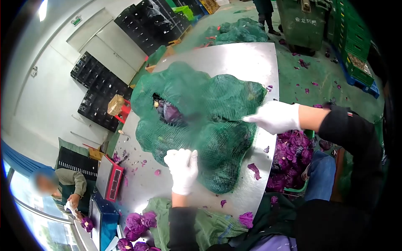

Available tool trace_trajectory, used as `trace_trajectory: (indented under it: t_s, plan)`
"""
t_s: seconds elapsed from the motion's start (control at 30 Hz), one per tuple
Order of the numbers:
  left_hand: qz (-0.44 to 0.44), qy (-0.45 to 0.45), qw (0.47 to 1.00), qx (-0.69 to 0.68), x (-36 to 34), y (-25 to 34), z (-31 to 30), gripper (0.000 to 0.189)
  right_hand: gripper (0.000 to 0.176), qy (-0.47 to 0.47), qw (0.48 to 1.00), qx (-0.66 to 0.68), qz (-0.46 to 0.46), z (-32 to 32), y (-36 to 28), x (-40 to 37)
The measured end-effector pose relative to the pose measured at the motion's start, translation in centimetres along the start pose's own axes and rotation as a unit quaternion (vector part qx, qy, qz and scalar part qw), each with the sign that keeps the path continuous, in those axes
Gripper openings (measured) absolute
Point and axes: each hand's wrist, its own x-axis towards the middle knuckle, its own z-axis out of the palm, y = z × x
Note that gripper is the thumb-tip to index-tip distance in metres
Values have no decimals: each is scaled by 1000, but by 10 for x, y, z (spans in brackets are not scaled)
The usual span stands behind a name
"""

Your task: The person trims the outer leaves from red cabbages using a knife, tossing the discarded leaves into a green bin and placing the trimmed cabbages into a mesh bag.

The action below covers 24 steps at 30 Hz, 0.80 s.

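A metal counter [247,56] carries a bulging green net bag [230,98] across its middle, purple cabbage [171,113] showing through a hole. Loose cabbages [136,224] lie near the counter's lower-left edge. The gloved right hand [278,118] is at the bag's right side, fingers narrowed. The gloved left hand [182,168] is at its near edge, fingers curled. Whether either grips the net, I cannot tell.

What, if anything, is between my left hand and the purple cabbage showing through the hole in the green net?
A bulging stretch of green net lies between your left hand and the exposed cabbage; nothing visible covers its exposed part.
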Motion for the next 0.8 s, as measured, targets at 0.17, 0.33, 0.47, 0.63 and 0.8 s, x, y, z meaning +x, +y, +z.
trace_trajectory:
  t_s: [0.17,0.33,0.47,0.63,0.8]
  plan:
    - [-15,-1,1000,-11,-2,2,0,24,45,58,994,77,44,-8,-4,-24]
    - [-6,-3,1000,-15,-1,1,-3,24,38,167,980,101,-32,-3,-18,59]
    - [-7,-11,1000,-18,-5,-1,-7,25,36,69,997,36,-20,15,-16,90]
    - [-45,-9,999,-19,-27,-5,-12,25,41,20,997,62,44,7,10,-15]
    - [-47,12,998,-44,-27,-7,-13,23,43,97,981,154,60,19,2,-33]
